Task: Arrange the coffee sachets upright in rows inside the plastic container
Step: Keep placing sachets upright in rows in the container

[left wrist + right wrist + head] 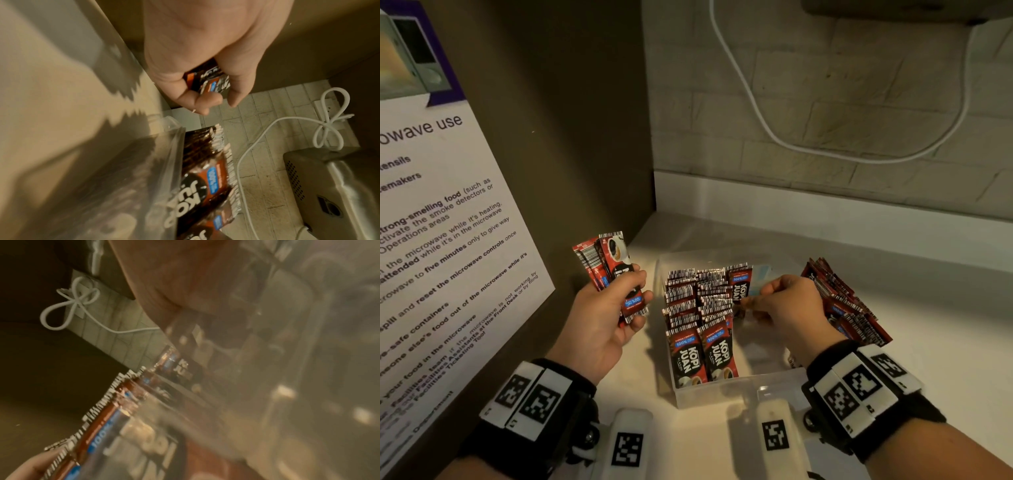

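White table (pixel 893 308) in a corner nook, brick-pattern wall behind with a looping white cable (pixel 756 102), microwave-use notice (pixel 441 240) leaning at left. Clear plastic container (pixel 722 394) at centre of table, two full rows of coffee sachets (pixel 698 308) standing upright along its left side, a third row only begun at the far end with one sachet (pixel 739 284) upright; right part of the box bare. Loose heap of sachets (pixel 846 305) lying flat on table just right of the container. Left hand (pixel 606 315) raised beside the box, fingers curled round a small bundle of sachets (pixel 616 274), confirmed in left wrist view. Right hand (pixel 791 308) reaching into the container at the third row, fingertips near the lone sachet; whether pinching anything cannot be told, right wrist view too blurred. Step in hand, as judged: filling third row, roughly two-thirds done. Next move likely calls for passing one sachet from bundle to right hand, label facing same way, seating upright against the lone sachet without toppling neighbours.
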{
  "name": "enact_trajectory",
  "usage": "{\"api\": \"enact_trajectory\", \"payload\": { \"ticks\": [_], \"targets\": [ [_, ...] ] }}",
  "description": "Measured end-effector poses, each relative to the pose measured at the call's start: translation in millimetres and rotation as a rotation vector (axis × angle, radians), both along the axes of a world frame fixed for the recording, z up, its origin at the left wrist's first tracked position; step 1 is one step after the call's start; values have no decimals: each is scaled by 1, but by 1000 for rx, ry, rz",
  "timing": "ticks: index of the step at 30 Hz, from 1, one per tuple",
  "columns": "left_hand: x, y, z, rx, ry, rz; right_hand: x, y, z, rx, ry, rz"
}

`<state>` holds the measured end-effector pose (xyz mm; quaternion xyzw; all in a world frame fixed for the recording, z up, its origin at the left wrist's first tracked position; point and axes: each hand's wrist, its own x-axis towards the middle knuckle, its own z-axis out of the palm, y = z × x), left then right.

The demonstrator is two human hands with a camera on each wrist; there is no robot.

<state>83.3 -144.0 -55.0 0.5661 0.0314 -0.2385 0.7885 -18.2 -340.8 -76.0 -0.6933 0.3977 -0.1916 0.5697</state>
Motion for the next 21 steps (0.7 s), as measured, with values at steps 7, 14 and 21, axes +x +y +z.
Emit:
{"api": "enact_trajectory", "payload": {
  "ticks": [7, 14, 21],
  "targets": [
    [-12, 1, 28, -146, -87, -80, -12, 9, 60, -50, -306, 29],
    [-31, -11, 43, -98, -260, -236, -11, 52, 81, 71, -376, 313],
    [-34, -7, 45, 33, -337, -371, -11, 52, 87, 163, -502, 292]
  ]
}}
